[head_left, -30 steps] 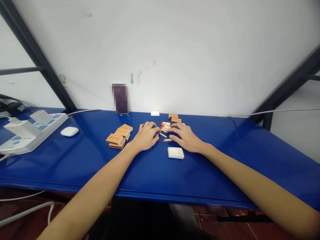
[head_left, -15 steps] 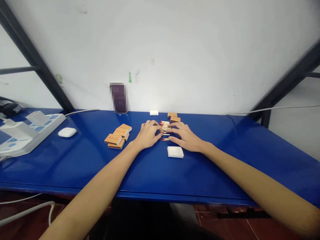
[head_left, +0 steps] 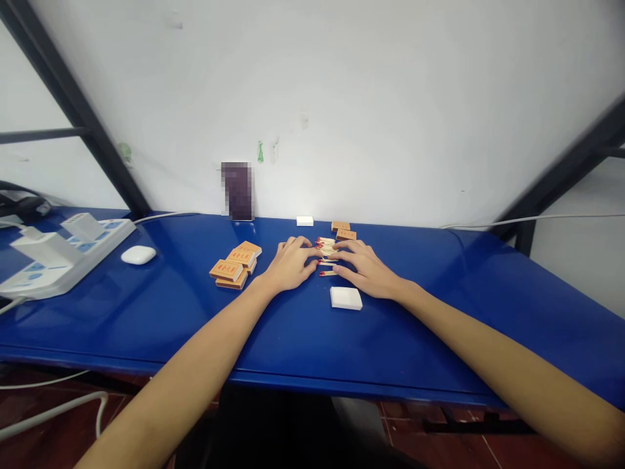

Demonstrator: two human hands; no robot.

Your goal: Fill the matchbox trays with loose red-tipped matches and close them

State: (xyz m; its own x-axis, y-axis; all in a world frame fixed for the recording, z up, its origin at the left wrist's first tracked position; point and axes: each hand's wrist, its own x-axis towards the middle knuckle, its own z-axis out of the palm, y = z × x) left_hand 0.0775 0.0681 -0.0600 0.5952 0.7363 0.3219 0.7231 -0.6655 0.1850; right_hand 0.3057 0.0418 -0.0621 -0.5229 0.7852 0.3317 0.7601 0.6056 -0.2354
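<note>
Red-tipped matches (head_left: 326,246) lie in a small loose pile between my two hands. At the left of the pile, by the match heads, my left hand (head_left: 293,263) rests with its fingers apart and bent. My right hand (head_left: 365,268) is spread on the other side, its fingertips touching the wooden ends of the matches. A few matches lie apart, nearer me, close to the right thumb. Just in front of them sits a white matchbox tray (head_left: 346,298); whether anything is inside it I cannot tell.
Several orange matchboxes (head_left: 235,263) are stacked at the left. Two more matchboxes (head_left: 346,235) and a white box (head_left: 305,221) stand toward the wall. A white earphone case (head_left: 138,255) and a power strip (head_left: 68,260) lie far left. A pixelated dark rectangle (head_left: 239,191) leans on the wall.
The view has shifted slightly, moving everything a little to the right. The fingers have shifted slightly around the matches, and the left hand's fingertips now stand a bit apart from the pile.
</note>
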